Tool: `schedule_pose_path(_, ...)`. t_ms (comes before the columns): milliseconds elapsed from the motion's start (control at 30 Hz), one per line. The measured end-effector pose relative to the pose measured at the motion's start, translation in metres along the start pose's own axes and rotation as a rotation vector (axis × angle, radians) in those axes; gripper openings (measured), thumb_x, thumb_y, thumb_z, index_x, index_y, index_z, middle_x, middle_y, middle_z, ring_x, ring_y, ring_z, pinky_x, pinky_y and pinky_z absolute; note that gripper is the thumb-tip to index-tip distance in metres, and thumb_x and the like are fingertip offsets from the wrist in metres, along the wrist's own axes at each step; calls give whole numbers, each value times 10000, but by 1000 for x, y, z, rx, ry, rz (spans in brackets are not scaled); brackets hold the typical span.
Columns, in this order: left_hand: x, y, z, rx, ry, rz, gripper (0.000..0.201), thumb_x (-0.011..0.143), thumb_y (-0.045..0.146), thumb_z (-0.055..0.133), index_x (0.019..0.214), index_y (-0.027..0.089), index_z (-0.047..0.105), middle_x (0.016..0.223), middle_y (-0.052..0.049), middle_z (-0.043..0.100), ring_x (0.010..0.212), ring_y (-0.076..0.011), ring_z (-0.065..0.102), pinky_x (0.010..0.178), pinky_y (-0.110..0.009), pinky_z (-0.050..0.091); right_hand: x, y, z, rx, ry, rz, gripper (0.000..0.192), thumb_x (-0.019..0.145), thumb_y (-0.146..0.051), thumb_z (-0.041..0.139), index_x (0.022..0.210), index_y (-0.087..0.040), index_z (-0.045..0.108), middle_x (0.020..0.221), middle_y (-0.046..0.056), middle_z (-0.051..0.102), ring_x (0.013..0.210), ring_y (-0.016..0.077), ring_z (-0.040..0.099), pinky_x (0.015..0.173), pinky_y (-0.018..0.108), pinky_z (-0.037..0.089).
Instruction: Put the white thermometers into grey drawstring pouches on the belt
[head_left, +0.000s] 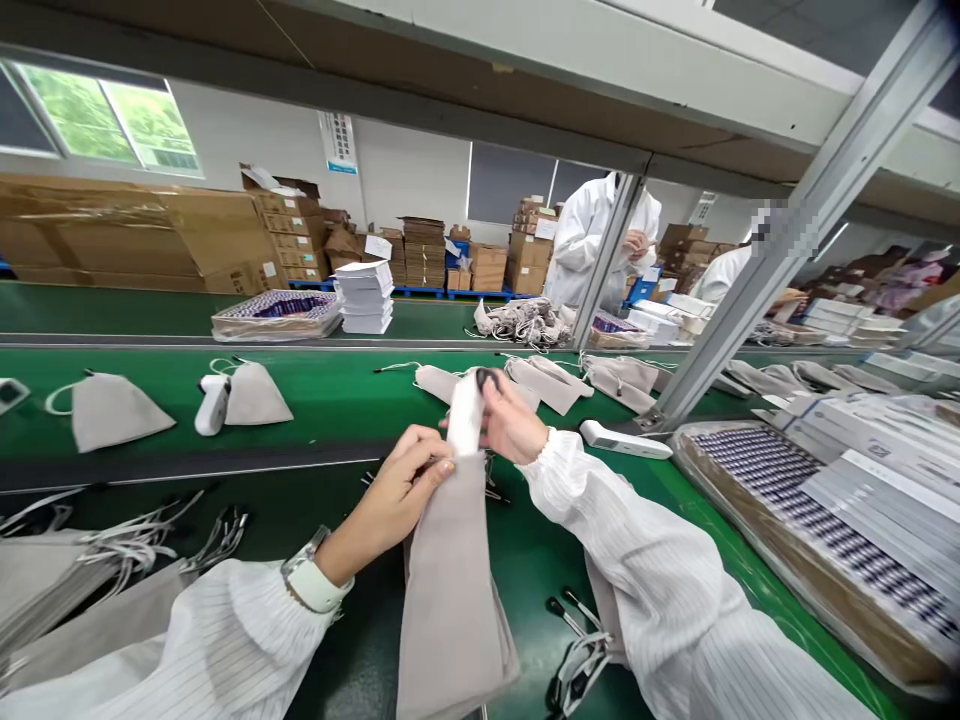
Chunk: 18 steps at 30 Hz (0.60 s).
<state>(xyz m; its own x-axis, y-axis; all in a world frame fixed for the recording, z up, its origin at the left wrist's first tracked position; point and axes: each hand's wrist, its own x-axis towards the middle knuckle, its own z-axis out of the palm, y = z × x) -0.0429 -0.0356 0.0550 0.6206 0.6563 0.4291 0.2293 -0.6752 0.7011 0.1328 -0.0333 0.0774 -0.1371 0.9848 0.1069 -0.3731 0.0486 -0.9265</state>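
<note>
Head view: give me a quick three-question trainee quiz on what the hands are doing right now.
1. True or false: the right hand holds a white device at the mouth of a grey pouch.
2. Which hand pinches the pouch's opening? A) left hand B) neither
3. What colour is the belt behind the hands?

Key: 1 true; 2 A; 3 green.
</note>
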Motion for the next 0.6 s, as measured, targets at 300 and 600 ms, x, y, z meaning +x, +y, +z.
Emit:
schedule_pose_path(300, 5, 1, -12, 180, 235, -189, 220, 813, 384, 407, 872, 209, 528, 852, -14, 381, 718, -129, 449, 608, -237, 404, -9, 22, -1, -719, -214, 166, 608, 739, -673, 239, 634, -144, 521, 415, -46, 346, 350, 53, 284, 351, 192, 263)
schedule_pose_path(600, 0, 50, -39, -447, -333, -579, 318, 817, 463, 358, 728, 180, 471, 499, 83, 170, 410, -53, 132, 359, -163, 133, 12, 4, -75, -1214, 427, -319, 425, 757, -509, 399, 468, -202, 456, 468, 2, 414, 495, 132, 428, 587, 293, 387)
